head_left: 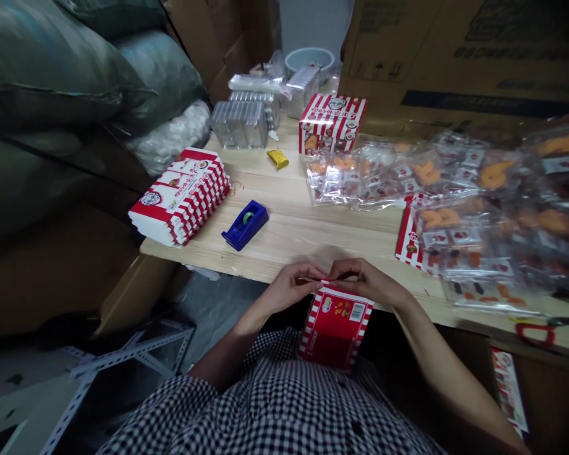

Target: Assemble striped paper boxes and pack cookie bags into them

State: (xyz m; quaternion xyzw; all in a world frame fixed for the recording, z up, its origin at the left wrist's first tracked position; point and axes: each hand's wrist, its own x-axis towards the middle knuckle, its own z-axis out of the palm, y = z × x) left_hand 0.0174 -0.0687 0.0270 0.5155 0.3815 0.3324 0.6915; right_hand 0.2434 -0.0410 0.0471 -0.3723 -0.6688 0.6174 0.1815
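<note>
A red and white striped cardboard box [336, 325] stands upright between my body and the table's front edge, its red printed side with a barcode facing me. My left hand [296, 287] pinches the box's top edge at its left part. Right beside it, my right hand [360, 281] grips the same edge with bent fingers, the fingertips of both almost meeting. What lies under the fingertips is hidden. A blue tape dispenser [245, 225] with a green roll sits on the table, ahead and to the left of my hands.
Stacked flat striped boxes [183, 196] lie at the left edge. A made-up box [334, 123] stands at the back, near clear plastic trays [241, 120] and a yellow packet [277, 158]. Bags of toy food [455, 215] cover the right side; red-handled scissors [538, 333] lie at the front right.
</note>
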